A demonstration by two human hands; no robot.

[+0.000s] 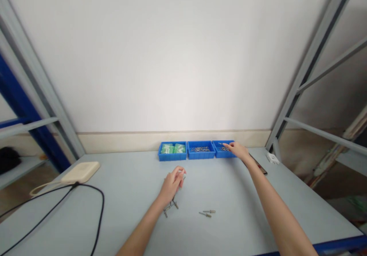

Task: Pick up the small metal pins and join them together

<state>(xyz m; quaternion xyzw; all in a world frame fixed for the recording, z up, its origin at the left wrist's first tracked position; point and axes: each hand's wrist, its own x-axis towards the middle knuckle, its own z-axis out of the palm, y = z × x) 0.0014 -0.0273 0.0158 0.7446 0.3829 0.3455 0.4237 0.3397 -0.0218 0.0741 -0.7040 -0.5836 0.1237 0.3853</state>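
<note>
Your right hand (237, 149) is at the far right blue bin (223, 154), pinching one slim metal pin (220, 144).
Thumb and finger are nearly closed on this pin, and the hand covers part of the oblong bin. Your left hand (172, 180), curled over the smooth pale table (123, 195), hides its own palm, so I cannot tell whether it grips something. Below it, several metal rivets (176, 205) are half hidden by the wrist; two loose rivets (211, 211) with thicker ends lie to the near right. Both forearms are cut off at the near edge.
</note>
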